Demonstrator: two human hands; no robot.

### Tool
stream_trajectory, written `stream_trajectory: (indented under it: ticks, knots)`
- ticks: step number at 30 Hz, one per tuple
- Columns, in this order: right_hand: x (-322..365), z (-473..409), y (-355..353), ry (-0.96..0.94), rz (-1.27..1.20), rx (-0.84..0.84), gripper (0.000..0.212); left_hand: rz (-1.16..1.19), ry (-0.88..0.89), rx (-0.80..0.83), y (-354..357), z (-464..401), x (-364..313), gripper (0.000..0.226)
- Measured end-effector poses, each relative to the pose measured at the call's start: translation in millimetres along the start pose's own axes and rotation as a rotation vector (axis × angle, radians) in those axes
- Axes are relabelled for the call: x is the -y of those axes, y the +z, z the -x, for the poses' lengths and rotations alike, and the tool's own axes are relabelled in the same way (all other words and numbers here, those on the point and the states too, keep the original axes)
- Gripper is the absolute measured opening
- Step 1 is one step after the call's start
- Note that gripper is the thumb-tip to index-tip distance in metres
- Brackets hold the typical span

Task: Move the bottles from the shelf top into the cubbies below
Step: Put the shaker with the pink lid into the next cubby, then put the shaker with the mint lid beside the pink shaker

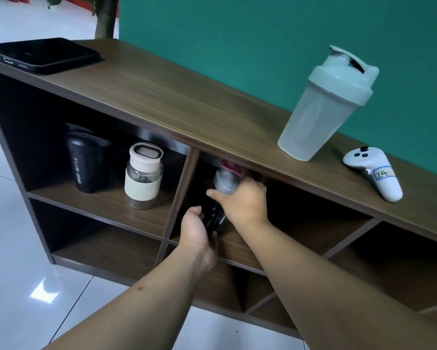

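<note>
A dark bottle with a grey shoulder and pink cap (226, 181) stands inside the upper middle cubby. My right hand (242, 202) is wrapped around its upper part, and my left hand (197, 229) holds its dark lower body at the cubby's front edge. A pale green shaker bottle (323, 107) stands upright on the shelf top (177, 97) at the right. In the upper left cubby stand a black sport bottle (87, 164) and a glass bottle with a pink lid and pale sleeve (143, 176).
A black tablet (44, 55) lies on the shelf top's left end. A white game controller (375, 171) lies at the right end, beside the shaker. Lower cubbies (106, 238) look dark and hold nothing visible. A teal wall stands behind; white tiled floor lies below.
</note>
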State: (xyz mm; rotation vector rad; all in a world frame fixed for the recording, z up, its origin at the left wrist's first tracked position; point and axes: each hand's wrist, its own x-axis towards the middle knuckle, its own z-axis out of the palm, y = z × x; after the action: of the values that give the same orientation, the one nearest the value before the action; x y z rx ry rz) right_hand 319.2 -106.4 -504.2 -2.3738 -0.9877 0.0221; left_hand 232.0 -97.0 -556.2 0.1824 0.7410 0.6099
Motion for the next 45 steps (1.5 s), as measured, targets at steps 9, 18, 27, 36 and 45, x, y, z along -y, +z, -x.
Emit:
stream_trajectory:
  ticks: [9,18,27,36,45]
  knots:
    - [1,5,4,0.018,-0.074,0.001,0.081,0.035,-0.007,0.036,-3,-2,-10,0.04]
    - [2,39,-43,0.043,0.029,0.072,0.075,-0.076,-0.02,0.018,9,43,7,0.041]
    - [33,64,-216,-0.142,-0.014,-0.219,0.021,-0.097,-0.121,0.329,95,171,6,0.052]
    - [62,-40,-256,-0.114,0.1,-0.117,0.098,-0.114,-0.031,0.236,196,172,-50,0.069]
    - [58,-46,-230,-0.075,-0.031,-0.126,0.073,-0.244,-0.031,0.238,195,153,-47,0.073]
